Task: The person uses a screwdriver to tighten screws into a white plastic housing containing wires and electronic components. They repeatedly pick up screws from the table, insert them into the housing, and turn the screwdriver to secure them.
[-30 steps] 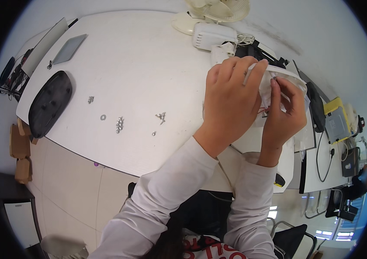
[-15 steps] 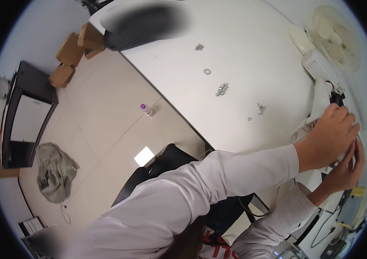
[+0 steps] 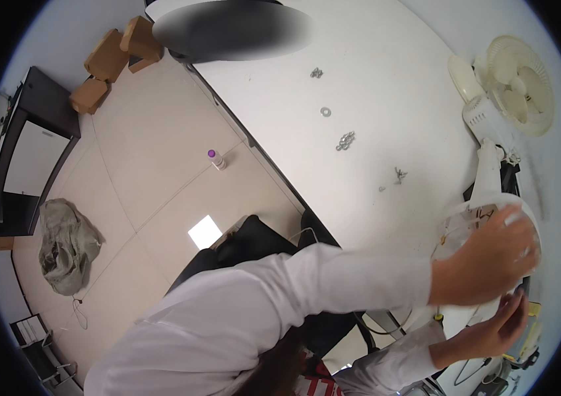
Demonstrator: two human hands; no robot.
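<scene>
A white electric fan [image 3: 488,155] lies on its side at the right, its round base [image 3: 455,212] turned toward me. Inside the hollow base I see wiring and small parts. My left hand [image 3: 485,261] is over the base, fingers toward its far rim; motion smears them, so their grip is unclear. Just below it, my right hand [image 3: 492,330] has curved fingers apart, with nothing visible between them. On the white table [image 3: 280,125] lie small metal screws [image 3: 400,175], a pile of nuts [image 3: 345,141], a washer [image 3: 326,112] and another little metal pile [image 3: 317,73].
A dark object, partly blurred [image 3: 221,33], sits at the table's far left. Cables and a yellow-grey case [image 3: 525,333] crowd the lower right. On the floor are a bottle with a purple cap [image 3: 217,160], cardboard boxes [image 3: 105,56] and a grey cloth heap [image 3: 66,244].
My hands have moved lower and slightly left. More of the fan base's open inside shows now. The whole view has shifted a little; the small metal pieces lie as before.
</scene>
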